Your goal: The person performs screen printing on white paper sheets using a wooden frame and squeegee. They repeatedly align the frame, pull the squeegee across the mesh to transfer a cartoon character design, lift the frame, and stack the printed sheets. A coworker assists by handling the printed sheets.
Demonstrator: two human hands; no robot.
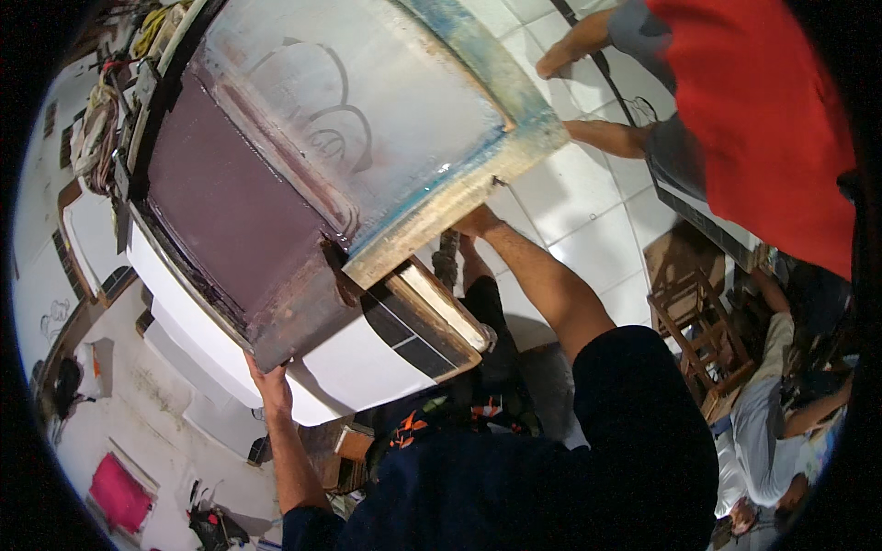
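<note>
A large screen-printing frame (pixel 432 241) tilts across the upper middle. Its pale mesh (pixel 276 92) shows curved line drawings, and its wooden edges are stained blue and yellow. Dark maroon ink (pixel 230 193) covers the near left part, beside a long ink-smeared strip (pixel 294 165). My left hand (pixel 271 386) is closed round the frame's near left corner. My right hand (pixel 478 220) grips the wooden edge on the right, its fingers partly hidden beneath. Under the frame lies a white sheet (pixel 367 358) with a black band (pixel 409 335) along one end.
More white sheets lie along the long table (pixel 138 367) at left, with a pink cloth (pixel 119 491). A person in red (pixel 763 119) is across the frame at right, bare limbs near its corner. A wooden stool (pixel 703 331) and other people (pixel 772 441) are farther right. Tiled floor (pixel 588 230) shows between.
</note>
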